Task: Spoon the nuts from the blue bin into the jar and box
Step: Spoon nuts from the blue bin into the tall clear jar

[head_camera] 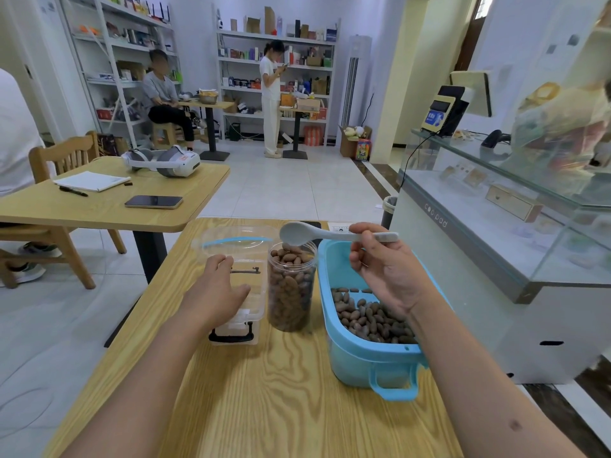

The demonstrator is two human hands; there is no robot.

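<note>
- Our right hand (386, 269) grips a grey spoon (317, 234), its bowl above the jar mouth.
- Our left hand (218, 289) rests, fingers loose, on the clear plastic box (246, 256); we cannot tell its contents.
- The clear jar (291, 289) is nearly full of brown nuts (291, 292).
- The blue bin (367, 358), just right of the jar, holds more nuts.
- All stand on our wooden counter (264, 398); shelves (277, 77) line the far wall.

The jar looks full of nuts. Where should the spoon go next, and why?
Probably back down into the blue bin for a scoop meant for the clear box: the spoon looks empty, the jar is filled to its rim, and the box looks empty.
</note>
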